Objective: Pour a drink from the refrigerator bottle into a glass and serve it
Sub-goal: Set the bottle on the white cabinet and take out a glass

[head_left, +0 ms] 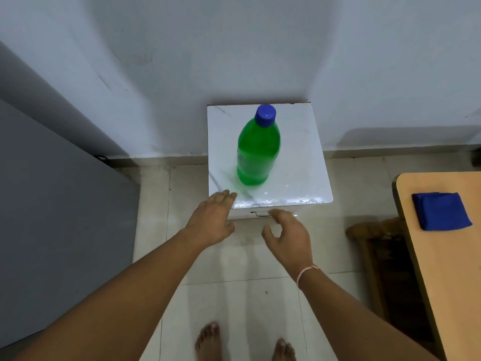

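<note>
Standing upright with its blue cap on, the green plastic bottle (258, 149) waits mid-top on the white marble-look stand (307, 162), seemingly parked for easy reach, while the empty left hand (212, 217) and right hand (289, 234) hover spread-fingered just short of it.

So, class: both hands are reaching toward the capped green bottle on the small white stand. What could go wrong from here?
1. The green bottle is tall and upright; a nudge from the left hand or right hand might tip it off the white stand.
2. No glass is visible, so pouring has no target yet.
3. The blue cap is on.
</note>
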